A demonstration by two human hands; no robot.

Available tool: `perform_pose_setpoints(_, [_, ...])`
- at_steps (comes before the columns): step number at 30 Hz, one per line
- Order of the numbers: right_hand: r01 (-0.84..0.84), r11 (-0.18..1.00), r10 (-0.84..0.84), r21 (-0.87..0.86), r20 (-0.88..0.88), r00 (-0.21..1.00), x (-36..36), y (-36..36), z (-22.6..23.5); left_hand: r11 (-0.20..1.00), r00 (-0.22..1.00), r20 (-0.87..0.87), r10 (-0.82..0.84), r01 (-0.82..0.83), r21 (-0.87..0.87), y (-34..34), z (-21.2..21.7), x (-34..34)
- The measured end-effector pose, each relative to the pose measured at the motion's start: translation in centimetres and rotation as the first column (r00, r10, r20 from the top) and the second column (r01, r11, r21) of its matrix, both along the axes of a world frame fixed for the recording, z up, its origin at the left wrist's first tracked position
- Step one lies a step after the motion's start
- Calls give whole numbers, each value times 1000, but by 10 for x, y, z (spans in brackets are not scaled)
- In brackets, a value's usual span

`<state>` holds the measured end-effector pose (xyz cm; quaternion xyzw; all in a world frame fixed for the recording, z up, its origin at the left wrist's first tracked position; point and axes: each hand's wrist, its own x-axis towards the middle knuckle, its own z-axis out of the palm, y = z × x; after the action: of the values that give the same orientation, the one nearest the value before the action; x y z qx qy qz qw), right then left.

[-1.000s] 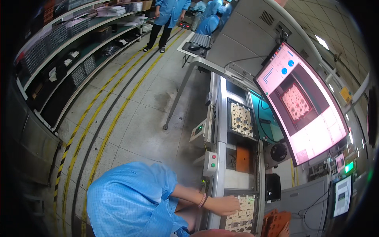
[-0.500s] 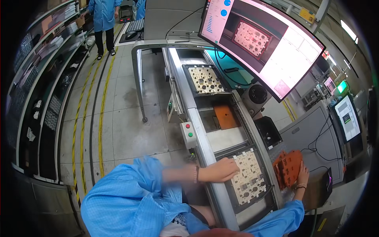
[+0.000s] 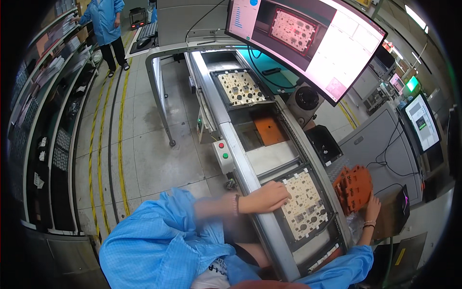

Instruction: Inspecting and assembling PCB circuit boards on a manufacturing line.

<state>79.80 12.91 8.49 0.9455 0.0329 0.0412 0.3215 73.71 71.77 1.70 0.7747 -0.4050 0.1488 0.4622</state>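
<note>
A cream circuit board with dark round spots and white tabs lies in a black frame on the conveyor in front of me. My left hand reaches over the near rail, its fingers curled together at the board's left edge; their tips are partly hidden. Off to the right, my right hand grips the lower right edge of an orange plate with dark cutouts and a notched rim. The plate is held tilted beside the conveyor. Another dark-and-orange piece shows along its left side.
Farther up the conveyor lies a second cream board. An orange panel sits between them. A button box juts from the left rail. A black bin stands right; a monitor hangs above. A person stands by the shelves.
The orange plate has turned in my right hand, so its cutouts and notched rim show more. My left hand stays at the board's edge. The whole view has shifted slightly.
</note>
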Motion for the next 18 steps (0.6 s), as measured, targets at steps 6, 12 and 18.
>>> perform_pose_setpoints(6, [-49,999,48,4,89,995,-11,53,11,997,997,29,70,-71,30,2,-4,-3])
perform_pose_setpoints(12, [-204,972,195,117,86,977,4,53,10,995,999,-16,40,-39,92,1,2,-3])
perform_pose_setpoints(18, [-122,960,105,250,83,991,10,64,-4,996,999,-25,48,-46,77,2,2,-3])
